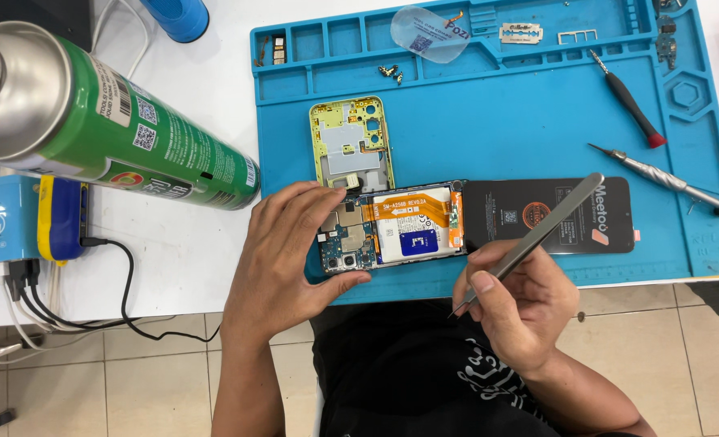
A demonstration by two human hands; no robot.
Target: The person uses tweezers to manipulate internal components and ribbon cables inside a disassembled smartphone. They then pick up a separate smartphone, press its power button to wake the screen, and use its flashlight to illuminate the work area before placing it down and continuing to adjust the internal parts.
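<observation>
An opened phone [396,228] lies on a blue work mat [529,121], its circuit board, white battery and orange flex cable exposed. My left hand [282,259] grips the phone's left end, thumb under and fingers over the board. My right hand [513,303] holds metal tweezers [537,239] just off the mat's front edge, tips pointing down toward my lap. A black replacement screen [562,214] lies right of the phone. A yellow-green inner frame [351,146] lies behind it.
A green spray can [116,129] looms at the left. Two screwdrivers, one red-tipped [630,101] and one silver [667,180], rest on the mat's right. Small screws [390,73], a clear plastic pick [428,34] and a razor blade [521,33] lie at the back. A blue charger box [19,226] with cables sits far left.
</observation>
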